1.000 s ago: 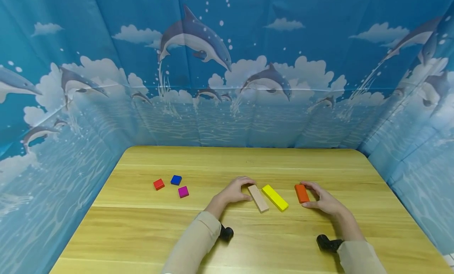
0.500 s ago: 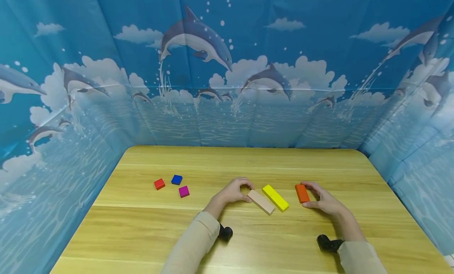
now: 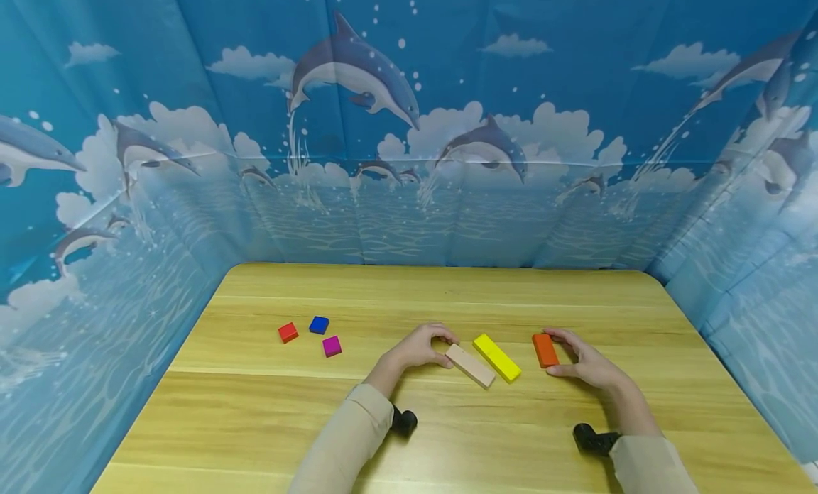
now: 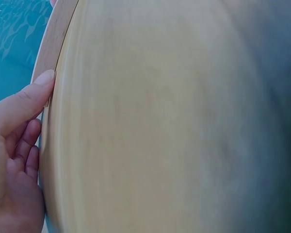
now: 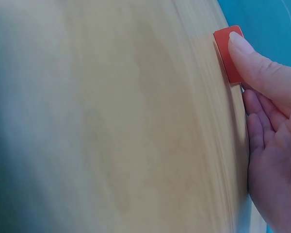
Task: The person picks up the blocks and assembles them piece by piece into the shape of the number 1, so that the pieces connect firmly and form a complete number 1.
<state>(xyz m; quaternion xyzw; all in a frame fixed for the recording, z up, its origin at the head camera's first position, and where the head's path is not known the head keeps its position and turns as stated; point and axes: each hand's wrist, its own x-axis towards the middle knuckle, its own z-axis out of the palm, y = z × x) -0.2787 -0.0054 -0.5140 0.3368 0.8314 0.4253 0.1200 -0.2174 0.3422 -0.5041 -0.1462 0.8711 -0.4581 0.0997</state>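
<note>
In the head view a plain wooden block (image 3: 470,366) lies slanted on the table, and my left hand (image 3: 417,348) pinches its upper left end between thumb and fingers. The thumb (image 4: 36,90) presses against that block's end in the left wrist view. Further right, my right hand (image 3: 586,363) holds a shorter orange block (image 3: 545,350) by its two ends. The right wrist view has its thumb (image 5: 262,70) over the orange block, with the other fingers curled below. Between the hands lies a long yellow block (image 3: 496,358), nearly touching the wooden one at the lower end.
Three small square blocks, red (image 3: 288,332), blue (image 3: 319,325) and magenta (image 3: 331,346), lie on the left of the wooden table (image 3: 211,416). A dolphin-print curtain (image 3: 396,224) surrounds the table's back and sides. Black wrist devices (image 3: 404,421) show below both hands.
The plain wooden block has turned, its lower end swinging right toward the yellow block, with my left hand at its upper end. The right hand and orange block have stayed in place.
</note>
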